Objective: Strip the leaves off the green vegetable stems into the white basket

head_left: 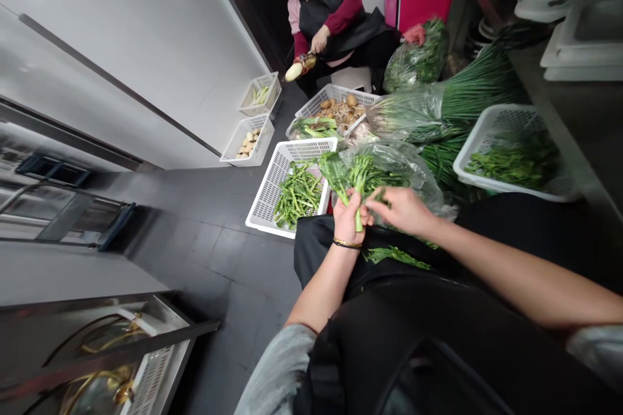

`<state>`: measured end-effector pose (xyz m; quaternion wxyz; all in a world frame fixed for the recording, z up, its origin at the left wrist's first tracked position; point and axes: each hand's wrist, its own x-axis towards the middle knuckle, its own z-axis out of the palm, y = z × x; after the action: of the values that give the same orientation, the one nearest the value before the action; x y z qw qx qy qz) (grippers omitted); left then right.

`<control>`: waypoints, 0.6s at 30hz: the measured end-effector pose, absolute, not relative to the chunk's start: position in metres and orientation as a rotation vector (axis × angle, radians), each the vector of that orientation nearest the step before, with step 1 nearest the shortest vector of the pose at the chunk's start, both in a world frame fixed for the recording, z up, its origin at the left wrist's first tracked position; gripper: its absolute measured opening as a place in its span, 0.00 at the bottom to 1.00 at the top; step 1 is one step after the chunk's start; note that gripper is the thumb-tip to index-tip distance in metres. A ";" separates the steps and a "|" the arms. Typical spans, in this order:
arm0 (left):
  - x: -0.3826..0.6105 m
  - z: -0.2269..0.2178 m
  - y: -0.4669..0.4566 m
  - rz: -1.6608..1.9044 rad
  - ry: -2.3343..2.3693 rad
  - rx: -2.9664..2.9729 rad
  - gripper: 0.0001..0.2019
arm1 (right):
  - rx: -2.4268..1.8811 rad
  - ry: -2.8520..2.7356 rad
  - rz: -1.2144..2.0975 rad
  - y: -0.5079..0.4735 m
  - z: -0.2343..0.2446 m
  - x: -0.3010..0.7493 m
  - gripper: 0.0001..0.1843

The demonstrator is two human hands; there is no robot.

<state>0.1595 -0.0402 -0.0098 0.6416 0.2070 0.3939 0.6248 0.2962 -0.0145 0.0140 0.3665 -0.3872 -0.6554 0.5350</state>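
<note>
Our left hand (348, 217) and right hand (402, 207) meet on the bunch of greens (359, 178) over our lap, and room ahead is tight. Just in front, the plastic bag (409, 165) of leaves blocks the way forward. To its left, the white basket (257, 207) of cut stems lies open from above. On the right, a second basket (487, 130) and the long chives (467, 87) close us in against the bench (584, 136). The one wide gap is the dark floor (204, 240) on our left, bare up to the steel cabinet (121, 45) and two small baskets (232, 146). Farther ahead, a seated person (331, 13) shuts the aisle.
</note>
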 end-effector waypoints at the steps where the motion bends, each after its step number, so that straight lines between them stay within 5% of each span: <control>1: 0.157 -0.010 -0.039 1.447 0.921 0.458 0.20 | -0.983 -1.745 1.302 -0.020 0.015 0.298 0.15; 9: 0.160 0.000 -0.047 1.328 0.803 0.504 0.15 | -0.960 -1.459 1.646 0.021 0.008 0.296 0.24; 15: 0.164 -0.011 -0.045 1.452 0.982 0.468 0.19 | -0.821 -1.937 0.908 -0.012 0.015 0.288 0.17; 18: 0.164 -0.016 -0.044 1.537 1.051 0.452 0.21 | -0.709 -2.061 0.792 -0.023 0.015 0.295 0.13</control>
<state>0.1643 -0.0441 -0.0165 0.5751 0.1931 0.4488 0.6562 0.2951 -0.0227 0.0145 0.3999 -0.2801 -0.8147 0.3129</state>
